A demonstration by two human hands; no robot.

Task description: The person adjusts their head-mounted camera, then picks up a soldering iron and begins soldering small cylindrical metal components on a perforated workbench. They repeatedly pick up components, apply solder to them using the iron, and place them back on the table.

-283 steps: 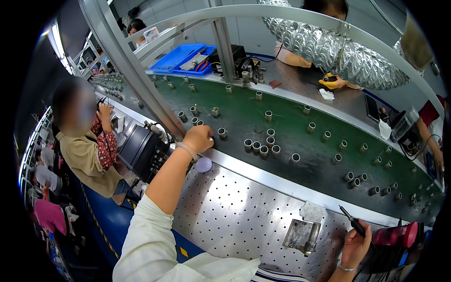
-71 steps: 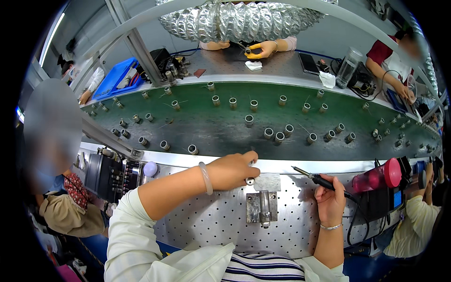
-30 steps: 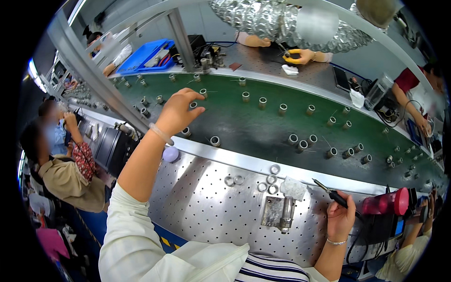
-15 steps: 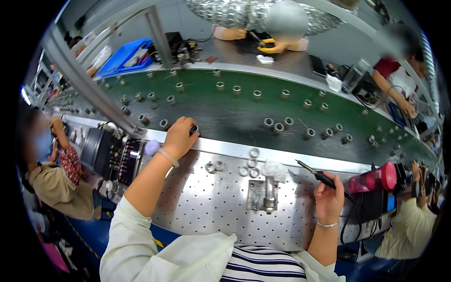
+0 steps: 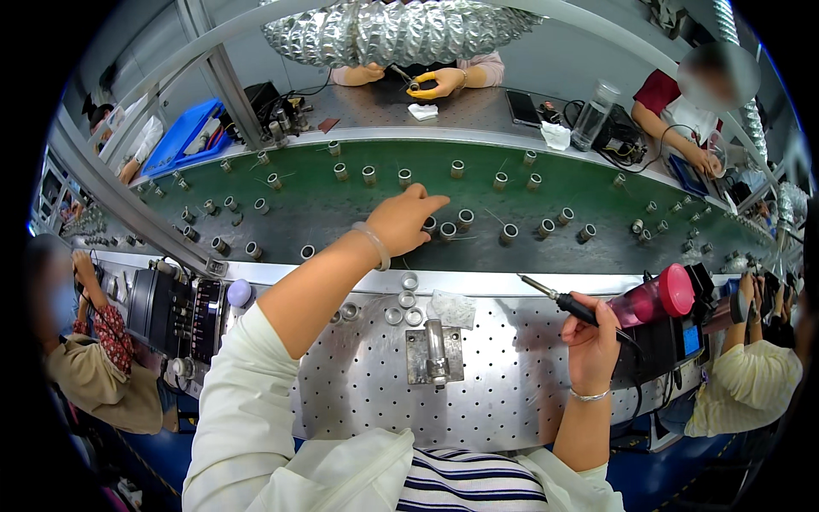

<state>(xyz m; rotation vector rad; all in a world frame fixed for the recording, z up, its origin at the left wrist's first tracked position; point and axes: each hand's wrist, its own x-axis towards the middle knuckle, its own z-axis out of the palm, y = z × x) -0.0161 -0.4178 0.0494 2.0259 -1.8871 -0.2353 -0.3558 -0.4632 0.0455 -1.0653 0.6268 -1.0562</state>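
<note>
On the green belt [image 5: 333, 205] at my twelve o'clock, metal cylinders [image 5: 465, 219] crowd my left grip [image 5: 399, 224].
Its thumb and forefinger are spread about one cylinder [image 5: 429, 226]; whether they touch, I cannot tell. My right grip [image 5: 592, 350] clasps a soldering iron [image 5: 577, 308] at one. Silvery rings [image 5: 414, 317] lie beside a metal fixture [image 5: 436, 343]. At eleven, a blue tray [image 5: 173, 142] holds small items [image 5: 203, 135]; at two, a pink jar's [image 5: 653, 299] contents are unclear.

Slanted black-handled soldering iron [image 5: 573, 305] in right hand [image 5: 592, 346]; upright metal cylinder [image 5: 429, 225] at left hand [image 5: 401, 224].
</note>
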